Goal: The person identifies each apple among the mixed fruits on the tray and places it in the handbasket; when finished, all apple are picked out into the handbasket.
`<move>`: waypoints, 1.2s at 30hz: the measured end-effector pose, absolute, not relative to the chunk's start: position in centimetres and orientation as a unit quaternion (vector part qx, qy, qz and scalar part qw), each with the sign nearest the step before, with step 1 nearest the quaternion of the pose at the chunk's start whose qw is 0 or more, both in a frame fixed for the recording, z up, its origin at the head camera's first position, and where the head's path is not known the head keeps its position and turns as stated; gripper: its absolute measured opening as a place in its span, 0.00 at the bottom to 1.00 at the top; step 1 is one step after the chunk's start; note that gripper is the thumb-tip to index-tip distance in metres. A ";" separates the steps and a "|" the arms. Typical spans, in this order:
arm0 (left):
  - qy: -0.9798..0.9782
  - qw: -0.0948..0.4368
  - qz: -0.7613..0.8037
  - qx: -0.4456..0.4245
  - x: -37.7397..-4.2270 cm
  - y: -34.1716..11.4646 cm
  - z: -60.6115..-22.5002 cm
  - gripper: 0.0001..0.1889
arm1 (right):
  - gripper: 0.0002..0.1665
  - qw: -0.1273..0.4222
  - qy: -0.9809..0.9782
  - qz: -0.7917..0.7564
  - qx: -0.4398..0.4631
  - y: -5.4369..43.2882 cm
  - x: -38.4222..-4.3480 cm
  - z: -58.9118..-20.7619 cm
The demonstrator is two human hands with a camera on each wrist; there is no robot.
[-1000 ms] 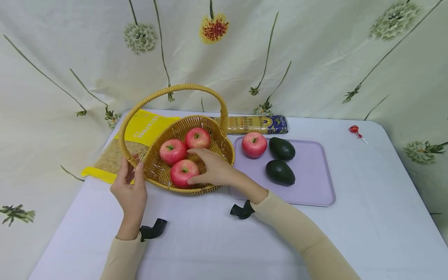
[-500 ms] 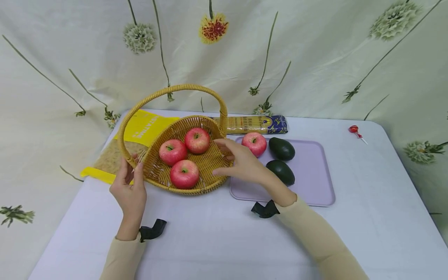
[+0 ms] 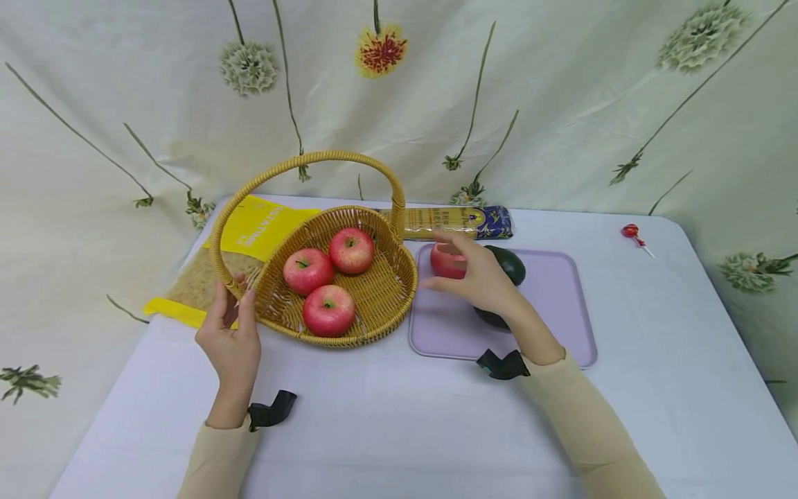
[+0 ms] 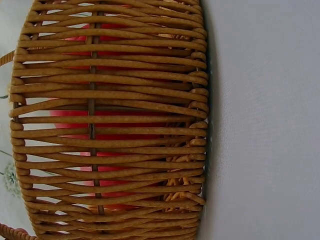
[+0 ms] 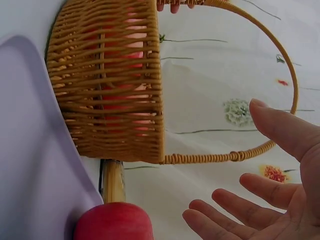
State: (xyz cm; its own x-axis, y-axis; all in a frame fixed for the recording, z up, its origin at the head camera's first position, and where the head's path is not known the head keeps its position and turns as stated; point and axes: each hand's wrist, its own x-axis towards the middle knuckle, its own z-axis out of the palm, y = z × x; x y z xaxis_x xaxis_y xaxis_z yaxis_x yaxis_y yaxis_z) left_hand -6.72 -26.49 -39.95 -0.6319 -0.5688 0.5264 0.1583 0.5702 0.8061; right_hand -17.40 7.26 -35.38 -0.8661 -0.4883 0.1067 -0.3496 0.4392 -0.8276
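Note:
My left hand (image 3: 232, 343) grips the foot of the handle on a wicker basket (image 3: 388, 294), thumb on one side and fingers partly hidden behind. Three red apples (image 3: 329, 310) lie in the basket; the left wrist view shows them through the woven wall (image 4: 110, 135). Over the lilac tray (image 3: 555, 319), my right hand (image 3: 486, 281) is empty with fingers spread and thumb apart. It partly covers another apple (image 3: 444, 262) on the tray's left side. Two dark avocados (image 3: 511, 265) on the tray are partly hidden behind the hand and wrist.
A yellow-topped bag (image 3: 255, 225) lies behind and left of the basket. At the back, a pack of noodles (image 3: 458, 222) runs behind the basket and tray. A red lollipop (image 3: 632, 232) lies far right. A flower-print cloth (image 3: 561, 125) hangs behind the table.
My right hand has left the apple in the basket and moved right, over the rim to above the tray. My left hand and the basket have stayed put.

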 end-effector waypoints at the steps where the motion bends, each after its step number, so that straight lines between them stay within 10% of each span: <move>1: -0.787 0.408 -0.445 0.130 -6.7 -26.5 -40.0 0.26 | 0.46 0.074 0.846 -0.470 -0.239 7.6 -17.5 -35.4; 36: -0.787 0.410 -0.443 0.124 -6.7 -26.6 -40.1 0.25 | 0.49 0.000 0.869 -0.466 -0.164 8.8 -21.0 -39.6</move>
State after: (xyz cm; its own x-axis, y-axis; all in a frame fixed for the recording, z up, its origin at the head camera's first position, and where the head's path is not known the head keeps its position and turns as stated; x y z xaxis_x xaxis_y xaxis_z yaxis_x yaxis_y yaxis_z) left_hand -6.72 -26.63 -40.13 -0.6327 -0.5595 0.5354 0.1676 0.5760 0.8001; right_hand -20.97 8.81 -39.63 -0.9460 -0.2856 0.1536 -0.2859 0.5108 -0.8108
